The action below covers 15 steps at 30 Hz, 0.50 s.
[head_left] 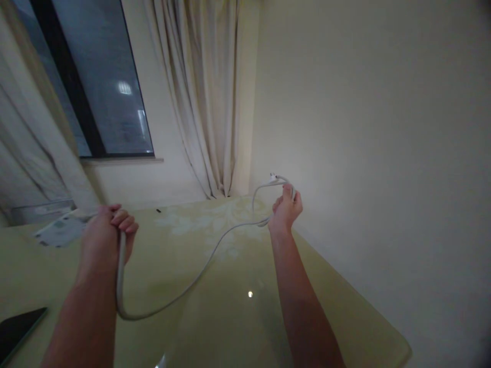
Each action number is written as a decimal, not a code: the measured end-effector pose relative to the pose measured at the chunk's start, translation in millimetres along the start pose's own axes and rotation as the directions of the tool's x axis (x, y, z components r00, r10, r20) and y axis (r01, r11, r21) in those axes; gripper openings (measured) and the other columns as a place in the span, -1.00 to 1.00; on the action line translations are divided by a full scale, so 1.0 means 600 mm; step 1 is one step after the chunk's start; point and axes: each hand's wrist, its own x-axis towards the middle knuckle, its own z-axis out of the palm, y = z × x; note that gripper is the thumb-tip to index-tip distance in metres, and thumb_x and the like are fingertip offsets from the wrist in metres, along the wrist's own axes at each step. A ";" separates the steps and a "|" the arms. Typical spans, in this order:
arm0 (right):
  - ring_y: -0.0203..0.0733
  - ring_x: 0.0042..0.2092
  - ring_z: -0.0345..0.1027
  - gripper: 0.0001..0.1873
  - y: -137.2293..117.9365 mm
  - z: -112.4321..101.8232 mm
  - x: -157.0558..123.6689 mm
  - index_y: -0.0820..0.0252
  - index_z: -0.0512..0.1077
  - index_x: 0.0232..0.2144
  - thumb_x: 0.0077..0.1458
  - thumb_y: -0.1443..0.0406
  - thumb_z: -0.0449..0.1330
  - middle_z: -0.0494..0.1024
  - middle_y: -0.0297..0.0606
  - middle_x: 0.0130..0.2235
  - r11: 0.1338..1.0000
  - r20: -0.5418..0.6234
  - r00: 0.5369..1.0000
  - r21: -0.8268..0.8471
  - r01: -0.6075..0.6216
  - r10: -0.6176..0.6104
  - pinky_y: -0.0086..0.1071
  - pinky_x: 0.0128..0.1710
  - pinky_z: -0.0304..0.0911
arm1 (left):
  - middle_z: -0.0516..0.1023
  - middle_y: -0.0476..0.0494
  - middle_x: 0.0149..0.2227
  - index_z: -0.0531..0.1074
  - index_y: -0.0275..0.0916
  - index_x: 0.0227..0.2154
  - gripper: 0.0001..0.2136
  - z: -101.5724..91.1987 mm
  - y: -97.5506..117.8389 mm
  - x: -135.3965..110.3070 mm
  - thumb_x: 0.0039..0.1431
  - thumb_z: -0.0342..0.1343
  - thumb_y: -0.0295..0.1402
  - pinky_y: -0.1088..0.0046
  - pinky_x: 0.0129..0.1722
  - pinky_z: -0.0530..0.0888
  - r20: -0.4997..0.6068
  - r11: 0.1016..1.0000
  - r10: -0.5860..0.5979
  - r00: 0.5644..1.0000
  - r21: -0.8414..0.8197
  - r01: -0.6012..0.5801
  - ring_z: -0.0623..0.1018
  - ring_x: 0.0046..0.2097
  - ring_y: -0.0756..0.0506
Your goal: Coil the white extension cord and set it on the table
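Note:
My left hand [111,230] is closed round the near end of a white power strip [61,230], whose body juts out to the left, blurred. A pale grey power cord [192,283] drops from that hand, sags in a curve above the table, and rises to the right. Pinched in the fingers of my right hand [287,207] is a looped part of the same cord. The white plug [273,177] sticks out past those fingers, its prongs pointing up and away from me.
A glossy yellow-green table [215,327] lies below both hands. A dark flat object [19,329] rests at its left edge, and a small black item [158,210] near the far edge. Curtains [207,92], a window [99,76] and a plain wall [368,153] stand beyond.

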 end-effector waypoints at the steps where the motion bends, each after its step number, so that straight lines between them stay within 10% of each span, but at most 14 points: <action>1: -0.44 -0.65 -0.17 -0.59 -0.004 0.001 -0.002 0.14 0.42 -0.33 0.08 -0.04 0.39 0.06 -0.69 -0.63 1.000 0.018 1.000 0.008 0.024 -0.024 -0.46 -0.67 -0.27 | 0.04 0.15 -0.64 0.35 -0.19 -0.37 -0.77 0.004 -0.005 -0.002 0.47 -0.01 -0.32 0.67 -0.70 0.16 0.000 0.997 -0.075 0.997 0.015 0.075 0.07 -0.65 0.08; 6: -0.44 -0.64 -0.25 -0.51 -0.029 0.017 -0.030 0.19 0.52 -0.28 0.06 -0.10 0.40 0.00 -0.67 -0.63 1.000 0.208 0.978 0.012 -0.015 0.012 -0.44 -0.66 -0.33 | 0.14 0.17 -0.63 0.54 -0.28 -0.23 -0.73 0.016 -0.071 0.000 0.32 0.18 -0.13 0.65 -0.73 0.03 0.070 0.900 -0.309 0.948 0.344 0.268 0.10 -0.70 0.10; 15: -0.44 -0.60 -0.21 -0.60 -0.056 0.031 -0.080 0.18 0.59 -0.35 0.11 -0.04 0.42 0.06 -0.58 -0.61 1.000 0.548 0.836 -0.031 -0.003 0.019 -0.45 -0.65 -0.29 | 0.32 -0.09 -0.67 0.51 -0.17 -0.62 -0.69 -0.048 -0.156 0.033 0.12 0.22 -0.10 0.43 -0.57 0.18 0.180 0.518 -0.200 0.963 0.854 -0.052 0.32 -0.62 -0.10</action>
